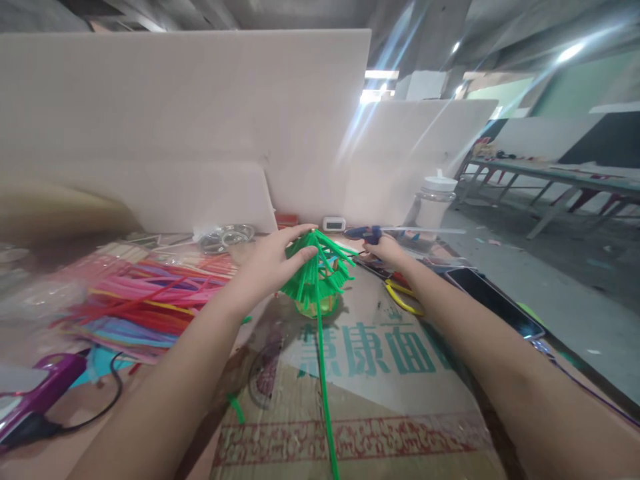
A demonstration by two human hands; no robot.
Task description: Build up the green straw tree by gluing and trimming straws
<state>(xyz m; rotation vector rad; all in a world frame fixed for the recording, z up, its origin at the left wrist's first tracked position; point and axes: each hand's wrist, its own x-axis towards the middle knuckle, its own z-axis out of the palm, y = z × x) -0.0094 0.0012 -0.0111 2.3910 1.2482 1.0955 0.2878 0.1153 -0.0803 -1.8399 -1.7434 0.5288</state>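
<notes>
Near yellow handles [397, 299], the left hand [277, 259] pinches a green model [307, 285] (right hand [391, 252] grips the glue gun [369, 233]).

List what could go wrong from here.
The left hand grips the green model; too firm a squeeze might bend it. The long strip running down from it might be tugged, pulling it askew. The glue gun beside the right hand is close by and, if hot, could burn.

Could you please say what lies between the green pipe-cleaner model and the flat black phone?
The head view shows curved yellow tool handles and the person's bare right forearm between them.
</notes>
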